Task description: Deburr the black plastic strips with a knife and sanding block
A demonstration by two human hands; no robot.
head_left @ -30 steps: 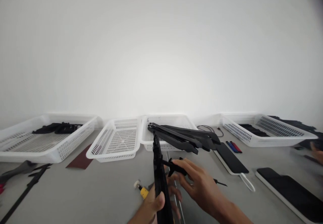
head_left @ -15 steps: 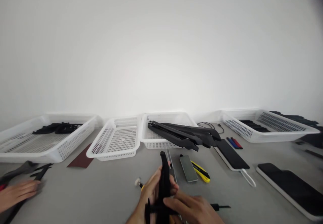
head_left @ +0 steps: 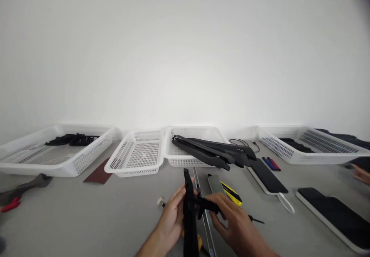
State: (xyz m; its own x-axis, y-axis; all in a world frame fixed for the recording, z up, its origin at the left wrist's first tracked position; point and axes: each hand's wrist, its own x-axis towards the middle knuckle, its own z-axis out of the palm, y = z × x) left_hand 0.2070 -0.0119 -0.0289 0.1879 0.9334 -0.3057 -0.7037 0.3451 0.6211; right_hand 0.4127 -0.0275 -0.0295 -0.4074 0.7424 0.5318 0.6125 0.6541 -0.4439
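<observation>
Lower centre of frame: left hand [head_left: 172,215] is wrapping around the long black bar [head_left: 188,195], which is rising tilted off the table [head_left: 115,218]. Right hand [head_left: 234,224] is pinching a short black cross-piece [head_left: 208,205] against the bar's right side.

Judgement: the left hand should be bracing the bar hard while the right is pressing the cross-piece on squarely.

Bar's lower end is running off the bottom edge. Fingers are covering the joint, and black on black is hiding its detail.

matt black plastic bar [head_left: 190,210], white perforated plastic basket [head_left: 138,159], smooth matt grey table [head_left: 86,218].
</observation>
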